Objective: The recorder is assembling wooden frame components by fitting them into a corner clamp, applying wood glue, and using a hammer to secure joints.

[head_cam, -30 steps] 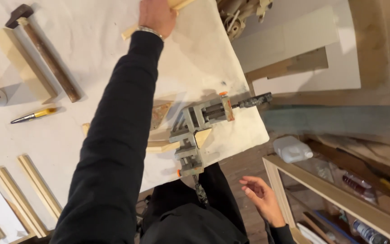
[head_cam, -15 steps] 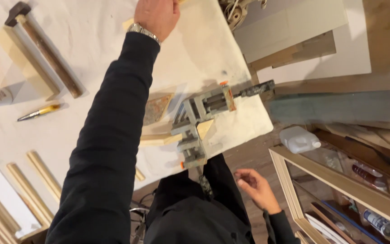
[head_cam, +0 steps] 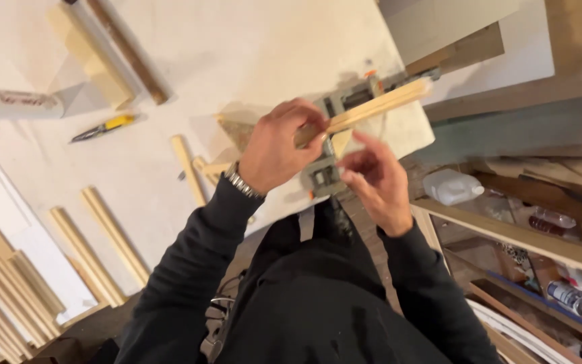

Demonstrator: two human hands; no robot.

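My left hand (head_cam: pixel 279 145) grips one end of a light wooden moulding strip (head_cam: pixel 380 105) that points up and to the right over the table edge. A metal watch band sits on that wrist. My right hand (head_cam: pixel 373 180) hovers just below the strip with fingers apart, holding nothing. Under both hands a grey metal corner clamp (head_cam: pixel 335 138) sits on the white-covered table (head_cam: pixel 237 61), with short wooden pieces held in it.
Loose wooden strips (head_cam: pixel 106 236) lie at the left and lower left. A hammer handle (head_cam: pixel 129 50), a yellow-handled knife (head_cam: pixel 106 127) and a white tube (head_cam: pixel 18 102) rest on the table. At right stands a wooden shelf (head_cam: pixel 506 236) with a white bottle (head_cam: pixel 454 187).
My left arm has drawn back from the far side of the table, bringing a wooden strip over the clamp. My right hand rose from my lap to meet it.
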